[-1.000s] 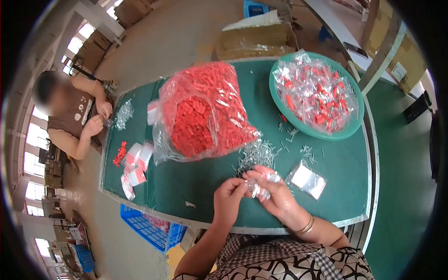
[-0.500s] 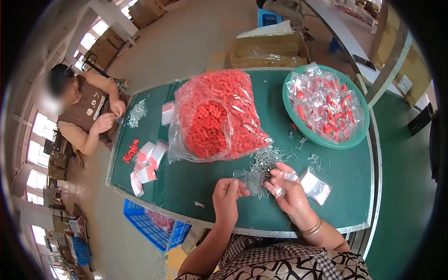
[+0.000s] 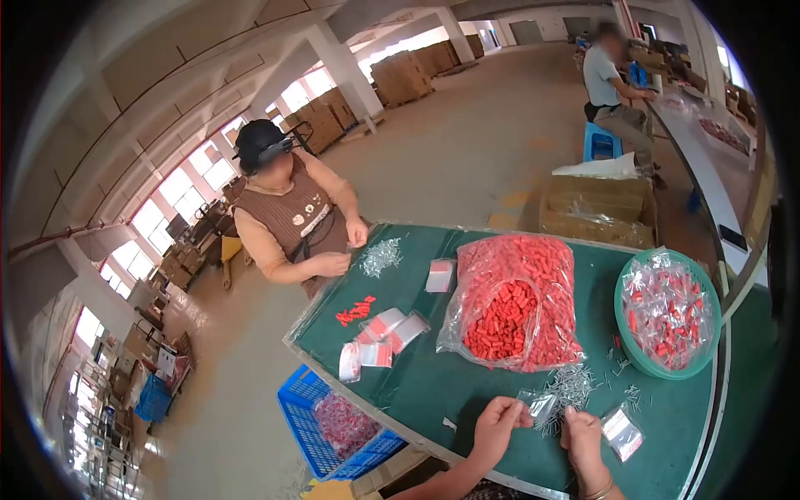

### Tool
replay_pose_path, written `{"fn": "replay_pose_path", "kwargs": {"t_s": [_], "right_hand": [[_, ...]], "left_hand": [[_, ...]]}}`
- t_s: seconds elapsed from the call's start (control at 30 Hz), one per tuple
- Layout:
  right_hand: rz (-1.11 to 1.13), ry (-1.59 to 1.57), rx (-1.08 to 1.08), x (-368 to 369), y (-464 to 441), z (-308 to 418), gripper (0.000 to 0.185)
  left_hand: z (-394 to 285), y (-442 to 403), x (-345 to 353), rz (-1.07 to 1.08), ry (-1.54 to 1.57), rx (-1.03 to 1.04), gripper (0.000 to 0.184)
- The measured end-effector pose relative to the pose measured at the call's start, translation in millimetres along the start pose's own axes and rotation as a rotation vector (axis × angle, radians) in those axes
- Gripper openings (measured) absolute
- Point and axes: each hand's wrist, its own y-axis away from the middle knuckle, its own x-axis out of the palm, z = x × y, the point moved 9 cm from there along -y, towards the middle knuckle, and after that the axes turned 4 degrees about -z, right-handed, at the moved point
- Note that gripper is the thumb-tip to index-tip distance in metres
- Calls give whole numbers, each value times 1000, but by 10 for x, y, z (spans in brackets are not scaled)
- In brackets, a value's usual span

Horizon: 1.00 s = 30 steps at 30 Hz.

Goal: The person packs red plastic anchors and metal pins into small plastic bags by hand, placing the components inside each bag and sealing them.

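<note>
My left hand pinches the edge of a small clear plastic bag, which lies over the left side of a heap of small silver screws or nails. My right hand is at the near right edge of the heap, with its fingers drawn together; what they hold is hidden. Right of this hand lies a stack of small clear bags. Behind the heap stands a large open plastic bag of red plugs.
A green basket of filled packets stands at the table's right. Across the table, a co-worker handles something small beside metal pieces, red plugs and flat bags. A blue crate stands below the left edge.
The view has tilted up and left, so the table sits lower right. My right hand's fingers, spread before with clear plastic at them, are now drawn together. My left hand keeps the bag.
</note>
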Motion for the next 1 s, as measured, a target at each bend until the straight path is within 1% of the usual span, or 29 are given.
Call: {"fn": "replay_pose_path", "kwargs": {"t_s": [0.03, 0.13, 0.23, 0.33, 0.43, 0.53, 0.63, 0.67, 0.7, 0.73, 0.77, 0.83, 0.93, 1.0], "right_hand": [[-50, 149, -47, -25, -11, 36, 32], [-21, 110, -184, 156, 59, 252, 24], [-14, 1, -147, 278, 105, 333, 18], [126, 35, -74, 341, 117, 318, 13], [-42, -66, -49, 142, 72, 184, 12], [11, 174, -172, 145, 65, 258, 11], [51, 341, -336, 342, 187, 509, 10], [53, 456, -400, 358, 200, 571, 11], [46, 580, -446, 332, 200, 572, 12], [67, 542, -347, 281, 187, 473, 12], [77, 496, -266, 243, 145, 412, 11], [55, 411, -376, 265, 179, 506, 10], [52, 379, -266, 268, 157, 419, 16], [41, 376, -306, 265, 173, 439, 18]], "left_hand": [[-4, 1, 7, 11, 21, 10, 16], [-28, 36, 26, 18, 20, 27, 16], [42, 57, 49, 69, 59, 24, 13], [137, 92, 110, 108, 88, 26, 13], [244, 113, 136, 155, 5, -2, 16], [60, 106, 192, 108, -54, 131, 25], [8, 65, 273, 206, -283, 58, 26], [20, 30, 217, 187, -445, 75, 19], [-76, 42, 218, 162, -418, 61, 13], [-167, 80, 234, 150, -468, 44, 13], [-108, 71, 228, 145, -412, 33, 12], [-80, 90, 244, 147, -327, 26, 12], [-3, 71, 255, 160, -267, -23, 11], [16, 71, 275, 165, -231, -27, 11]]}}
